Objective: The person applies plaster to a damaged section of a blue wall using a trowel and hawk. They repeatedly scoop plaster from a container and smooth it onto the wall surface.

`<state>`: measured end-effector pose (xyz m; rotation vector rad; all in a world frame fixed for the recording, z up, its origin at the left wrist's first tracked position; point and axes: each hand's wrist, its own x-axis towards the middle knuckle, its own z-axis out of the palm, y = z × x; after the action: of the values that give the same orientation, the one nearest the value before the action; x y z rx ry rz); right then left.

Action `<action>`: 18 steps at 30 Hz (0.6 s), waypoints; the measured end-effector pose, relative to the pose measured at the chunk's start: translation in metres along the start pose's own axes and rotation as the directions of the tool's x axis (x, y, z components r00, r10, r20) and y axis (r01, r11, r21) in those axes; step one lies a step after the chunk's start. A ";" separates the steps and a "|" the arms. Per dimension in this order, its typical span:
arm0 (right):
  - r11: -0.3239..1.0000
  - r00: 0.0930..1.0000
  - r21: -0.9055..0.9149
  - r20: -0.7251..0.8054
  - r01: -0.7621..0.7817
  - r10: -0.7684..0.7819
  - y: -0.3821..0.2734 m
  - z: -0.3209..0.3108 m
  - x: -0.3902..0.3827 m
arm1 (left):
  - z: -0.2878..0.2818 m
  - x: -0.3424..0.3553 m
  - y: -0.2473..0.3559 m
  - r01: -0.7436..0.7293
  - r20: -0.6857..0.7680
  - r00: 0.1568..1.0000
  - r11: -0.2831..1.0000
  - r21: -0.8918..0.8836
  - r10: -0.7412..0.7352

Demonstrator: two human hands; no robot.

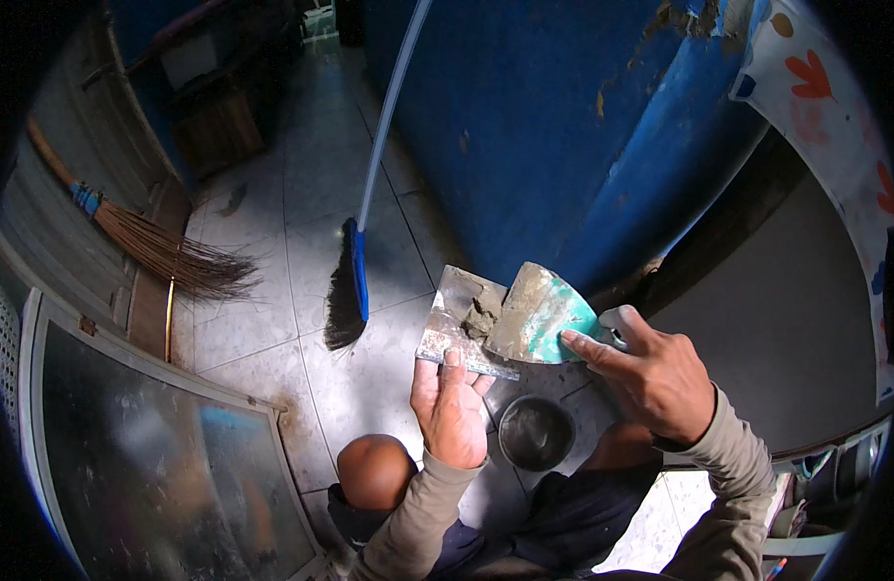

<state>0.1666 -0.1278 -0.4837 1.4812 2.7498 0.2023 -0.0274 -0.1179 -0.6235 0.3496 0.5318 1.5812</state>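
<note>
My left hand (451,416) holds a flat, stained metal plate (442,324) from below, with the thumb pressed on its near edge. A lump of grey-brown mortar (482,312) lies on the plate's right part. My right hand (660,373) is closed on a putty knife (539,320) with a wide, mortar-smeared green blade; its handle is mostly hidden by the fingers. The blade touches or sits right beside the mortar lump. Below the two tools a round dark bowl (536,434) stands on the floor between my knees.
A blue-headed broom (360,281) leans upright ahead on the tiled floor (316,261). To the left a stick broom (166,242) rests by a wooden door. A framed panel (156,436) is near left. The blue wall (505,126) has peeling paint; a patterned cloth (825,116) hangs at right.
</note>
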 end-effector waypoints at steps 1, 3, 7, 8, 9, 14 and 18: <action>0.999 1.000 -0.047 0.013 0.010 -0.010 -0.002 0.003 0.002 | 0.000 0.001 0.000 0.001 -0.005 1.000 1.000 0.002 -0.001; 0.993 0.998 -0.119 0.068 0.017 -0.009 -0.005 0.003 0.002 | -0.002 0.002 0.000 -0.003 -0.018 1.000 1.000 0.004 0.003; 0.990 0.976 -0.135 0.203 -0.045 0.072 0.009 -0.008 -0.005 | -0.002 0.005 -0.003 -0.097 -0.025 0.995 0.995 0.018 0.098; 0.993 0.983 0.073 0.170 -0.089 0.075 0.020 -0.003 -0.008 | -0.005 0.004 0.001 -0.141 -0.038 0.989 0.990 0.002 0.141; 0.959 0.987 0.253 0.132 -0.127 0.096 0.039 0.005 -0.016 | -0.006 0.005 0.004 -0.156 -0.043 0.987 0.988 -0.005 0.156; 0.175 0.811 0.961 0.076 -0.215 0.579 0.046 -0.011 -0.049 | 0.002 0.004 0.010 -0.148 -0.085 0.986 0.987 -0.067 0.142; 0.515 0.688 0.856 -0.392 0.031 0.611 0.027 -0.054 -0.035 | -0.004 0.006 0.004 -0.079 -0.092 0.993 0.992 -0.094 0.070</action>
<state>0.2042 -0.1482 -0.4289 2.6011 3.2488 -0.9229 -0.0337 -0.1127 -0.6252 0.2281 0.5127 1.6946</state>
